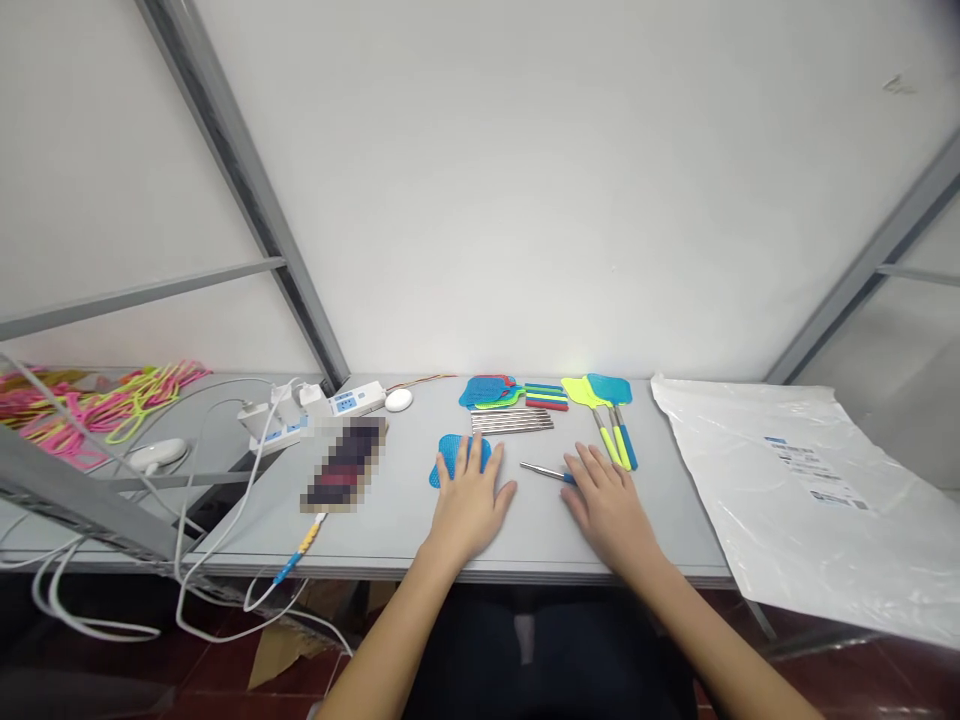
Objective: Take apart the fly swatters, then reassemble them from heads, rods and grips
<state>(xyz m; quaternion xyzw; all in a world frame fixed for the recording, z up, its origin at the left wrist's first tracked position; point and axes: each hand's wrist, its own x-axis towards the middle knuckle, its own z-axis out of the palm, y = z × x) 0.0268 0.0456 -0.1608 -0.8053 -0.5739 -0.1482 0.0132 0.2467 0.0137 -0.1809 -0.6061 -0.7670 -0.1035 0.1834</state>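
Note:
My left hand lies flat with its fingers spread, its fingertips resting over a blue perforated fly swatter head. To the right, my right hand is also flat, fingers stretched out. It partly covers the blue grip of a metal telescopic rod, whose bare end points left. Beyond my hands, several metal rods lie side by side. Behind them is a pile of loose swatter heads in blue, green and red, beside several coloured grips. Assembled yellow and blue fly swatters lie above my right hand.
A large white plastic mailing bag overhangs the table's right end. At left are a power strip with plugs, a round white device, a blurred-out object on a cable, and trailing white cords. Metal frame posts stand around the table.

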